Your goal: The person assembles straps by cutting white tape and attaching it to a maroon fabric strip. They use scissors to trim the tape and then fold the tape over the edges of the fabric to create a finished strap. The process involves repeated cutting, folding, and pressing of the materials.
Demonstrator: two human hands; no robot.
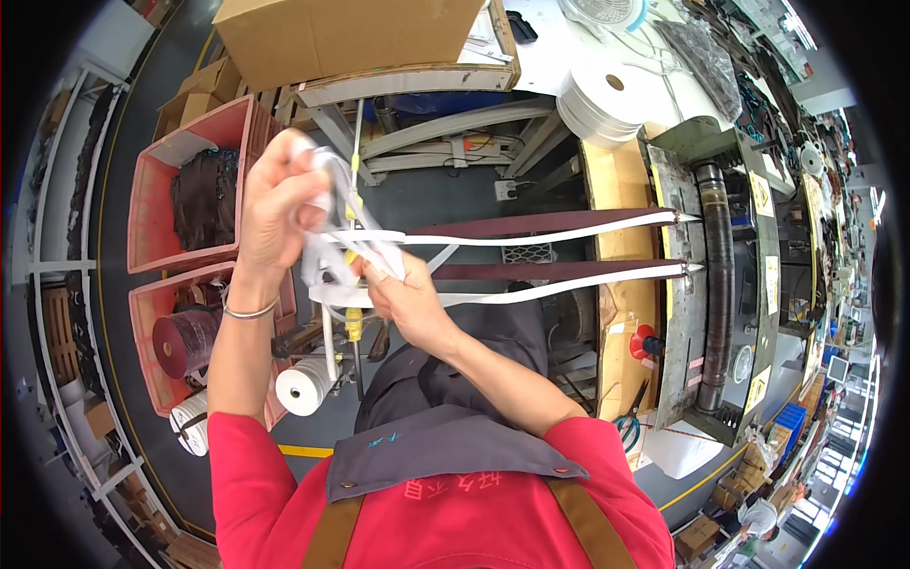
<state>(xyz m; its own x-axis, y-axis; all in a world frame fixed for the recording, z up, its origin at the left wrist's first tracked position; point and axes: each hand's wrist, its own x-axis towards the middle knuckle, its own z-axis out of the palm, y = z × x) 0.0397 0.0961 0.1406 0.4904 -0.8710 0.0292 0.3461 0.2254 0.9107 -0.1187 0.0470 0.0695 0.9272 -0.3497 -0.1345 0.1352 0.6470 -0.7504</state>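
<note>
My left hand (282,194) is raised with its fingers closed on a loose bunch of white tape (356,248). Lower and to the right, my right hand (409,299) is also closed on the tape, near its crossing loops. Two white tape lengths run right from my hands to pointed metal guides on a machine (684,332). Beside them stretch two dark maroon fabric strips (550,222). One tape hangs down to a white tape roll (305,386) below my hands. Yellow fittings (354,323) sit on an upright rod behind the tape. The tape in motion is partly blurred.
Pink bins (142,213) with dark fabric stand at the left; one holds a maroon roll (182,343). A large cardboard box (351,38) rests on the far table. White rolls (599,104) stand near the machine's dark roller (716,284). Scissors (628,427) lie at the lower right.
</note>
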